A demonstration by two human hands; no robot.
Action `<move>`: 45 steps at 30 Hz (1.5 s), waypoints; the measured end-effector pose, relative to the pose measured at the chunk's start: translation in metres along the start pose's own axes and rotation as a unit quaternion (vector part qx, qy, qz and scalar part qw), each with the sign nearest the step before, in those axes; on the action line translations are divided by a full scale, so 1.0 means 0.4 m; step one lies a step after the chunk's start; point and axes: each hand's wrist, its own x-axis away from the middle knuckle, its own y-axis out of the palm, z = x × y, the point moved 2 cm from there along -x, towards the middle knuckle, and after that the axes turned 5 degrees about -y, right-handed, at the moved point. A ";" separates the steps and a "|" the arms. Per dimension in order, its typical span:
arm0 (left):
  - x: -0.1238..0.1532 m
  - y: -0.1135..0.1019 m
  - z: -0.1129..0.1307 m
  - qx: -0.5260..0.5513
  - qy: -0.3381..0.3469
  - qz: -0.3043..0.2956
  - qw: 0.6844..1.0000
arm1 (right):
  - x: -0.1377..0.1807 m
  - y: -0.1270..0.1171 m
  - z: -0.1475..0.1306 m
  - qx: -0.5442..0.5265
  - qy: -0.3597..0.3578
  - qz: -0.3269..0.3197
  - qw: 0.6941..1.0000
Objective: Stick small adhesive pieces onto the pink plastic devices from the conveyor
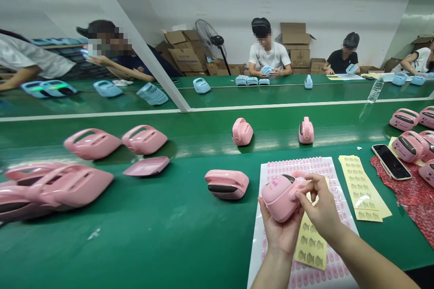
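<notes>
My left hand [280, 230] cups a pink plastic device [280, 193] from below, just above a white sheet of pink stickers [298, 168]. My right hand [320, 205] is pinched at the device's upper right edge, fingertips pressed on its face. Whether a sticker sits under the fingers I cannot make out. A yellowish sticker sheet [310, 246] lies under my right wrist. Another pink device [226, 184] rests on the green belt [152, 235] just left of my hands.
Several pink devices lie along the belt at left [61, 185], centre [242, 132] and right [407, 144]. A phone [391, 161] lies on red material [417, 198] beside yellow sheets [362, 187]. Across the table, other people handle blue devices [200, 85]; a clear bottle [375, 90] stands there.
</notes>
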 end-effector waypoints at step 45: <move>0.011 0.016 -0.001 0.000 0.018 0.073 0.997 | -0.014 0.004 -0.012 -0.044 0.056 -0.058 0.996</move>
